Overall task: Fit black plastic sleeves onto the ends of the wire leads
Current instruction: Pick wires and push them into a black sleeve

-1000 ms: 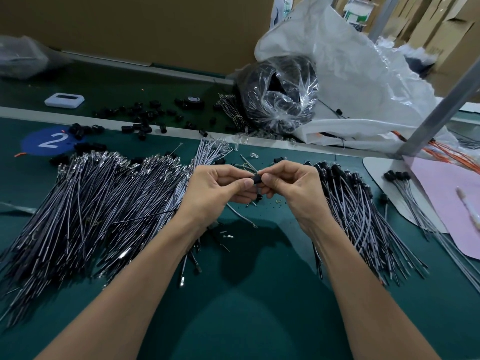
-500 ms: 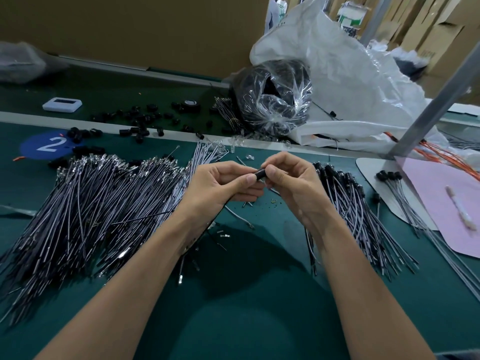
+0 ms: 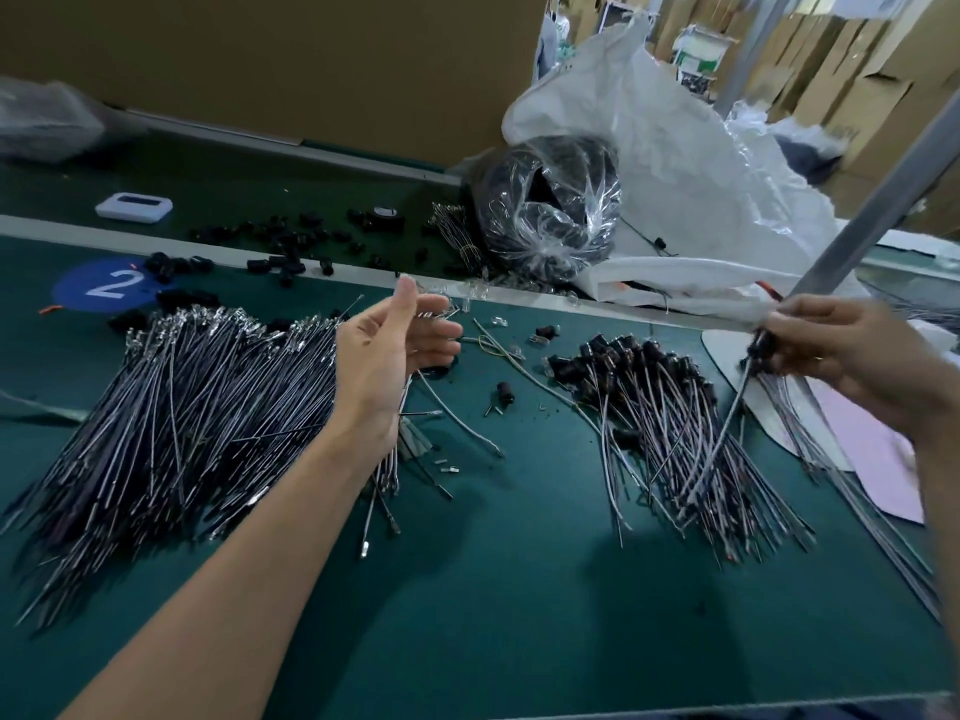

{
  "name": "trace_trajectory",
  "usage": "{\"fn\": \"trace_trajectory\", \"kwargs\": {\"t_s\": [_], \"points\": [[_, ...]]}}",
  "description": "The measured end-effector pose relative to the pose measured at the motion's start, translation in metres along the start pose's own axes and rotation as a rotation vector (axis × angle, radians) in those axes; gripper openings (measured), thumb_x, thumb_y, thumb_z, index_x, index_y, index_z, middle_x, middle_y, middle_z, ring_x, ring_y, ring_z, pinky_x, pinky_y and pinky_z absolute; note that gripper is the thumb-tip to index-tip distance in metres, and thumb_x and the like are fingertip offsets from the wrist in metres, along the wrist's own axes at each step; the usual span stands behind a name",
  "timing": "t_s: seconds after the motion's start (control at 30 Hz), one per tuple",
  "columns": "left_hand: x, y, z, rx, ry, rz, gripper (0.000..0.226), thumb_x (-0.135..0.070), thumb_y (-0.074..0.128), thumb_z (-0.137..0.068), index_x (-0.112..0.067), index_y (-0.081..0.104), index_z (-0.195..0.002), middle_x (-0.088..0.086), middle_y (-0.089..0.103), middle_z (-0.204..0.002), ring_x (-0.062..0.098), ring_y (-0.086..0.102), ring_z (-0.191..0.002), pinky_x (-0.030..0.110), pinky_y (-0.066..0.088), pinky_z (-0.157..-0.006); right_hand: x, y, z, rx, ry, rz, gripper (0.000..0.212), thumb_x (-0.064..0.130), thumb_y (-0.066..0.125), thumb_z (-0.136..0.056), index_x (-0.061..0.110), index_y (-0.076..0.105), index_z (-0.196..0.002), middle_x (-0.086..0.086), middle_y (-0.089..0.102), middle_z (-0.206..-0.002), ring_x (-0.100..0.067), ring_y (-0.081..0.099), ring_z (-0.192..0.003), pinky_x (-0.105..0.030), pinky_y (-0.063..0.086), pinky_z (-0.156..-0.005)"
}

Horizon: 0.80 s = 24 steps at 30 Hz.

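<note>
Presently: right hand pinches a sleeved lead, wire trailing down toward the person. Left hand, fingers loose, holds nothing. Bare leads lie just left of it, lengthwise away from the person; loose sleeves beyond. Blue disc reads "2".

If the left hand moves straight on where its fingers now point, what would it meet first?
Likely the loose black sleeve, then the pile of sleeved leads; the left hand may pass above both.
</note>
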<state>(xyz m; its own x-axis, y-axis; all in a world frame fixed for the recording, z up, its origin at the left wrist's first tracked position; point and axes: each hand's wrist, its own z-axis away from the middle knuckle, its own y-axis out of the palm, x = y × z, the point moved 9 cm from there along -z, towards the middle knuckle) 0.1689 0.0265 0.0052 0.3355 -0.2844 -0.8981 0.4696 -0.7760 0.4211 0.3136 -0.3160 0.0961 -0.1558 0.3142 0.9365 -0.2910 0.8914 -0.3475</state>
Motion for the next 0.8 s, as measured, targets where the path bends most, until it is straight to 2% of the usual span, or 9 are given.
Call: {"fn": "trace_trajectory", "kwargs": {"t_s": [0.1, 0.17, 0.23, 0.33, 0.37, 0.43, 0.57, 0.67, 0.8], "points": [[-0.008, -0.006, 0.0, -0.067, 0.04, 0.034, 0.04, -0.037, 0.047, -0.101, -0.013, 0.073, -0.082, 0.007, 0.074, -0.072, 0.018, 0.068, -0.061, 0.025, 0.056, -0.059, -0.006, 0.0, -0.01, -0.166, -0.004, 0.305, 0.035, 0.022, 0.067, -0.086, -0.002, 0.065, -0.112, -0.015, 0.071, -0.09, -0.017, 0.067, -0.067, -0.021, 0.058, -0.065], [-0.013, -0.009, 0.0, -0.103, 0.057, 0.051, 0.042, -0.038, 0.046, -0.102, -0.012, 0.073, -0.082, 0.006, 0.073, -0.07, 0.018, 0.067, -0.059, 0.025, 0.055, -0.058, 0.005, 0.027, -0.01, -0.244, -0.111, 0.416, 0.033, 0.021, 0.061, -0.094, 0.003, 0.062, -0.122, -0.012, 0.069, -0.1, -0.016, 0.067, -0.072, -0.024, 0.054, -0.067], [-0.015, -0.013, -0.001, -0.138, 0.057, 0.048, 0.043, -0.039, 0.045, -0.102, -0.012, 0.073, -0.083, 0.006, 0.073, -0.071, 0.018, 0.066, -0.059, 0.026, 0.054, -0.059, 0.019, 0.084, -0.005, -0.124, -0.248, 0.473, 0.026, 0.018, 0.06, -0.094, 0.01, 0.066, -0.117, -0.004, 0.07, -0.097, -0.005, 0.066, -0.069, -0.018, 0.052, -0.067], [-0.016, -0.017, -0.001, -0.175, 0.049, 0.039, 0.045, -0.041, 0.044, -0.102, -0.011, 0.073, -0.084, 0.008, 0.073, -0.074, 0.02, 0.065, -0.061, 0.028, 0.054, -0.061, 0.025, 0.194, 0.015, 0.219, -0.416, 0.589, 0.019, 0.005, 0.066, -0.089, 0.017, 0.075, -0.101, 0.007, 0.072, -0.085, 0.005, 0.062, -0.066, -0.009, 0.046, -0.065], [-0.016, -0.018, -0.002, -0.183, 0.049, 0.032, 0.046, -0.041, 0.044, -0.102, -0.01, 0.073, -0.085, 0.009, 0.073, -0.074, 0.02, 0.065, -0.061, 0.028, 0.053, -0.062, 0.022, 0.226, 0.022, 0.301, -0.449, 0.628, 0.022, 0.001, 0.067, -0.086, 0.016, 0.076, -0.1, 0.004, 0.072, -0.086, 0.001, 0.062, -0.07, -0.011, 0.047, -0.068], [-0.015, -0.018, -0.001, -0.189, 0.048, 0.0, 0.046, -0.042, 0.044, -0.102, -0.011, 0.073, -0.084, 0.009, 0.073, -0.074, 0.02, 0.065, -0.062, 0.029, 0.053, -0.063, 0.014, 0.271, 0.029, 0.363, -0.483, 0.71, 0.024, 0.003, 0.066, -0.085, 0.015, 0.075, -0.103, -0.002, 0.069, -0.095, -0.015, 0.062, -0.083, -0.028, 0.051, -0.08], [-0.012, -0.018, -0.002, -0.176, 0.046, -0.039, 0.045, -0.042, 0.045, -0.101, -0.014, 0.073, -0.08, 0.009, 0.073, -0.073, 0.018, 0.065, -0.06, 0.028, 0.052, -0.063, 0.009, 0.296, 0.029, 0.29, -0.546, 0.787, 0.009, 0.01, 0.065, -0.086, 0.011, 0.071, -0.093, -0.001, 0.059, -0.102, -0.023, 0.054, -0.094, -0.04, 0.05, -0.078], [-0.012, -0.017, -0.001, -0.172, 0.075, -0.083, 0.039, -0.038, 0.05, -0.1, -0.015, 0.073, -0.079, 0.005, 0.073, -0.07, 0.016, 0.066, -0.059, 0.024, 0.053, -0.06, 0.012, 0.279, 0.025, 0.185, -0.523, 0.594, 0.007, 0.006, 0.065, -0.085, 0.012, 0.067, -0.086, 0.002, 0.064, -0.089, -0.013, 0.057, -0.08, -0.034, 0.05, -0.075], [-0.03, -0.02, 0.007, -0.307, 0.346, -0.358, 0.021, -0.03, 0.061, -0.096, -0.022, 0.072, -0.079, -0.006, 0.072, -0.07, 0.009, 0.069, -0.07, 0.018, 0.052, -0.07, 0.007, 0.222, 0.012, -0.105, -0.385, 0.378, 0.012, 0.005, 0.065, -0.088, 0.016, 0.065, -0.082, 0.009, 0.062, -0.069, -0.005, 0.058, -0.064, -0.021, 0.048, -0.068]]}}
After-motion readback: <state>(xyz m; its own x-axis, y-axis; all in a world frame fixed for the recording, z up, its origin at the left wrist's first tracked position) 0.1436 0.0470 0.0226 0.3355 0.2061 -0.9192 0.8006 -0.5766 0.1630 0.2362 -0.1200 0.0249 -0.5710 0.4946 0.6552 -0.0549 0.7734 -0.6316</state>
